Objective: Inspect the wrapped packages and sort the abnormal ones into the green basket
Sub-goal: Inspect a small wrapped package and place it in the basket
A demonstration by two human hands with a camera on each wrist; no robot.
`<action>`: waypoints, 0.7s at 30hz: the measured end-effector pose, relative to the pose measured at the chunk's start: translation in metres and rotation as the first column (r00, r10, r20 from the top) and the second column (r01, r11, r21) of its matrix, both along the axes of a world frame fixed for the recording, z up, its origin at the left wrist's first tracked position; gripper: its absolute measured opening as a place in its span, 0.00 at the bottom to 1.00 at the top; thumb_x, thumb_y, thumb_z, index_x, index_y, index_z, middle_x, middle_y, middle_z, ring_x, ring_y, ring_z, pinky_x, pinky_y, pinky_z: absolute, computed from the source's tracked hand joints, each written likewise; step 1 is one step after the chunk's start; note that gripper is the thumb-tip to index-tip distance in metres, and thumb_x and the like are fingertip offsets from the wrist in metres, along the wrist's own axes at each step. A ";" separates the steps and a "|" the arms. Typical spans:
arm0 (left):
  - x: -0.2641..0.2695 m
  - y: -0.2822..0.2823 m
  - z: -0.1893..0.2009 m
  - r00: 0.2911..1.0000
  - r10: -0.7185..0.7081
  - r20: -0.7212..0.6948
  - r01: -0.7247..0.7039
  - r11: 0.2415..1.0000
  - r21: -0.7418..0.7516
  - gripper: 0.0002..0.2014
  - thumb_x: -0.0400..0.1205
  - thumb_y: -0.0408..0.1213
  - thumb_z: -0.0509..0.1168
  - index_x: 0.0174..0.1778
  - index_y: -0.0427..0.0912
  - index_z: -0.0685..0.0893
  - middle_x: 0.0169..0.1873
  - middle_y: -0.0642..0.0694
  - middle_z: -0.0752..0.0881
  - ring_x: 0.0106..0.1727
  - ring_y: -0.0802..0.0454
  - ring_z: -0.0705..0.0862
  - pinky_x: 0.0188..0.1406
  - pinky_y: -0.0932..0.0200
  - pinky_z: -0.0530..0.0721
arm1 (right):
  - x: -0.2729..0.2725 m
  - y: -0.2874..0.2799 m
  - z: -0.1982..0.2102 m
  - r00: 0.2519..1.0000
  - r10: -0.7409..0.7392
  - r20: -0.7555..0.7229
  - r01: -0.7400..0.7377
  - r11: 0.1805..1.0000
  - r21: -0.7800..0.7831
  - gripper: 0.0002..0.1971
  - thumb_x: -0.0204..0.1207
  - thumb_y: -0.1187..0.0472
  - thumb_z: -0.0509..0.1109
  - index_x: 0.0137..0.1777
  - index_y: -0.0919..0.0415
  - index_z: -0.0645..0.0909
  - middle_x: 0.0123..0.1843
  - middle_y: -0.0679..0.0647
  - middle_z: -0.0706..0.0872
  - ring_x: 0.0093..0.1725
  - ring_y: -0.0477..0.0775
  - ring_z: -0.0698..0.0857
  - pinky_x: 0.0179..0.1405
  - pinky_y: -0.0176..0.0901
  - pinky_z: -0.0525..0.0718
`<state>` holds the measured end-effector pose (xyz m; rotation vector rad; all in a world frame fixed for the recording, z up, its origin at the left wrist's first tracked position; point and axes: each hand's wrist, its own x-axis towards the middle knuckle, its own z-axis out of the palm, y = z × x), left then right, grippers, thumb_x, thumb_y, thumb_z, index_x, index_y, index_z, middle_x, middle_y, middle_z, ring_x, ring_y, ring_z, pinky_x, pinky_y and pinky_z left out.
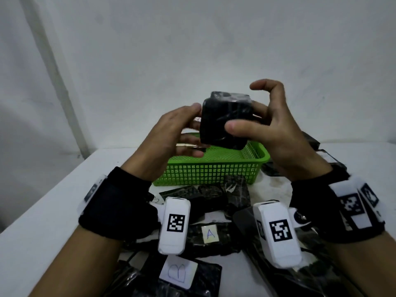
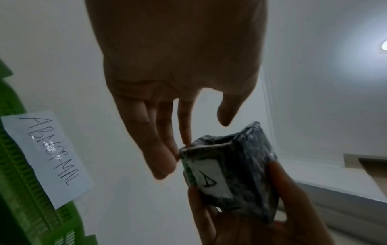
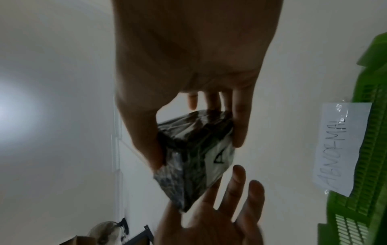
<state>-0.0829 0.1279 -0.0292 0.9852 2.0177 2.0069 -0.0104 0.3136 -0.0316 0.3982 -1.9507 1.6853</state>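
Note:
A black plastic-wrapped, box-shaped package [image 1: 225,123] is held up above the green basket [image 1: 210,170]. My right hand [image 1: 244,118] grips it, thumb on the near face and fingers behind, with the index finger lifted off. My left hand [image 1: 194,123] has fairly straight fingers that touch the package's left edge. In the left wrist view the package [image 2: 236,174] shows a white label marked "A", and the left fingertips [image 2: 186,140] meet its corner while the thumb stays apart. The right wrist view shows the package [image 3: 194,157] pinched between thumb and fingers.
The basket carries a paper label reading "ABNORMAL" [image 2: 50,157]. Several more wrapped black packages lie on the white table [image 1: 53,200] near me, one marked "A" [image 1: 211,233] and one marked "B" [image 1: 180,273]. Others lie right of the basket [image 1: 321,155]. A plain wall stands behind.

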 end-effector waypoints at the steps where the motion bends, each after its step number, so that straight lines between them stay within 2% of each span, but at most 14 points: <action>1: 0.000 -0.001 -0.001 0.999 -0.032 0.028 0.033 0.999 -0.030 0.20 0.88 0.50 0.57 0.67 0.42 0.84 0.53 0.38 0.88 0.44 0.44 0.91 0.33 0.59 0.88 | 0.001 -0.001 -0.001 0.999 0.024 -0.021 -0.023 0.999 0.035 0.45 0.58 0.55 0.84 0.71 0.48 0.61 0.65 0.58 0.88 0.63 0.55 0.89 0.56 0.50 0.89; 2: -0.001 -0.001 -0.001 0.996 -0.063 0.059 0.065 0.997 -0.031 0.21 0.88 0.50 0.58 0.68 0.40 0.82 0.56 0.36 0.88 0.44 0.41 0.92 0.33 0.61 0.88 | 0.002 -0.002 -0.002 0.999 0.030 -0.033 -0.027 0.997 0.075 0.47 0.59 0.55 0.84 0.74 0.48 0.59 0.69 0.56 0.85 0.69 0.54 0.86 0.62 0.53 0.88; 4: -0.002 -0.002 -0.001 0.989 -0.095 0.116 0.089 0.994 0.057 0.16 0.85 0.43 0.63 0.65 0.38 0.82 0.54 0.37 0.89 0.39 0.45 0.91 0.31 0.63 0.88 | 0.002 -0.001 -0.003 0.999 0.028 -0.025 -0.023 0.985 0.169 0.53 0.60 0.54 0.84 0.81 0.45 0.54 0.77 0.49 0.79 0.76 0.49 0.80 0.72 0.59 0.82; 6: -0.005 -0.004 0.000 0.991 -0.074 0.110 0.058 0.988 0.140 0.17 0.78 0.38 0.72 0.63 0.41 0.83 0.48 0.41 0.89 0.35 0.49 0.89 0.31 0.61 0.89 | 0.004 0.000 -0.001 0.999 0.039 0.015 -0.041 0.975 0.218 0.51 0.63 0.49 0.83 0.83 0.39 0.57 0.81 0.42 0.73 0.77 0.43 0.78 0.75 0.58 0.81; 8: -0.008 -0.005 -0.002 0.998 -0.049 0.044 0.041 0.986 0.163 0.23 0.73 0.35 0.75 0.65 0.41 0.81 0.47 0.41 0.88 0.37 0.50 0.89 0.34 0.57 0.90 | 0.004 -0.001 0.001 0.997 0.074 0.037 -0.079 0.983 0.163 0.41 0.72 0.50 0.78 0.83 0.41 0.64 0.78 0.41 0.77 0.71 0.43 0.84 0.66 0.50 0.86; 10: -0.007 -0.005 -0.004 0.999 -0.049 -0.009 0.049 0.986 0.158 0.27 0.72 0.34 0.73 0.69 0.40 0.79 0.49 0.41 0.87 0.40 0.50 0.89 0.36 0.56 0.90 | 0.001 -0.002 0.001 0.998 0.060 0.026 -0.062 0.997 0.053 0.30 0.81 0.61 0.71 0.82 0.47 0.69 0.69 0.46 0.84 0.62 0.44 0.89 0.54 0.45 0.89; 11: -0.006 -0.004 -0.005 0.998 -0.056 -0.027 0.059 0.987 0.152 0.27 0.72 0.34 0.72 0.69 0.40 0.79 0.49 0.42 0.87 0.41 0.51 0.89 0.37 0.56 0.90 | 0.000 -0.002 0.001 0.999 0.042 0.021 -0.042 0.999 0.009 0.27 0.83 0.66 0.69 0.80 0.49 0.71 0.63 0.47 0.86 0.57 0.44 0.90 0.51 0.44 0.89; 13: -0.004 -0.003 -0.005 0.996 -0.068 -0.056 0.075 0.987 0.139 0.24 0.74 0.34 0.72 0.67 0.42 0.80 0.48 0.45 0.88 0.42 0.54 0.90 0.36 0.60 0.89 | -0.002 -0.001 0.001 1.000 0.002 0.011 -0.002 1.000 -0.001 0.23 0.81 0.71 0.70 0.73 0.51 0.77 0.53 0.46 0.89 0.50 0.44 0.91 0.49 0.44 0.90; 15: -0.004 -0.003 -0.005 0.994 -0.088 -0.060 0.095 0.989 0.114 0.19 0.80 0.33 0.70 0.67 0.44 0.81 0.50 0.46 0.88 0.43 0.55 0.90 0.36 0.63 0.87 | -0.003 0.000 0.000 0.997 -0.070 -0.041 0.072 0.996 0.054 0.19 0.78 0.72 0.73 0.64 0.53 0.82 0.49 0.44 0.90 0.50 0.43 0.90 0.48 0.44 0.91; 16: -0.004 -0.003 -0.006 0.993 -0.106 -0.053 0.111 0.989 0.097 0.17 0.82 0.35 0.69 0.68 0.45 0.81 0.53 0.46 0.88 0.44 0.54 0.90 0.38 0.62 0.87 | -0.002 0.000 0.000 0.990 -0.116 -0.083 0.123 0.989 0.085 0.17 0.76 0.72 0.74 0.61 0.53 0.82 0.51 0.45 0.90 0.52 0.44 0.90 0.49 0.45 0.91; 18: -0.004 -0.002 -0.007 0.992 -0.116 -0.058 0.118 0.992 0.050 0.21 0.80 0.39 0.72 0.70 0.47 0.80 0.59 0.46 0.87 0.50 0.49 0.91 0.42 0.58 0.88 | -0.002 -0.001 -0.001 0.969 -0.191 -0.156 0.216 0.963 0.162 0.17 0.72 0.69 0.76 0.58 0.55 0.82 0.55 0.47 0.89 0.58 0.46 0.89 0.56 0.49 0.91; 19: -0.004 -0.002 -0.007 0.992 -0.092 -0.084 0.095 0.995 0.022 0.25 0.77 0.39 0.75 0.70 0.46 0.80 0.62 0.46 0.87 0.51 0.48 0.91 0.42 0.58 0.88 | -0.002 -0.001 -0.002 0.965 -0.197 -0.175 0.230 0.953 0.199 0.18 0.70 0.67 0.77 0.58 0.55 0.82 0.57 0.48 0.88 0.60 0.46 0.88 0.59 0.49 0.89; 21: -0.005 -0.002 -0.009 0.986 -0.032 -0.166 0.030 0.999 -0.013 0.30 0.72 0.37 0.80 0.70 0.45 0.79 0.65 0.45 0.85 0.50 0.50 0.90 0.42 0.61 0.87 | -0.002 0.000 -0.002 0.979 -0.128 -0.156 0.160 0.962 0.219 0.19 0.69 0.64 0.77 0.60 0.56 0.81 0.61 0.49 0.88 0.61 0.45 0.88 0.60 0.45 0.88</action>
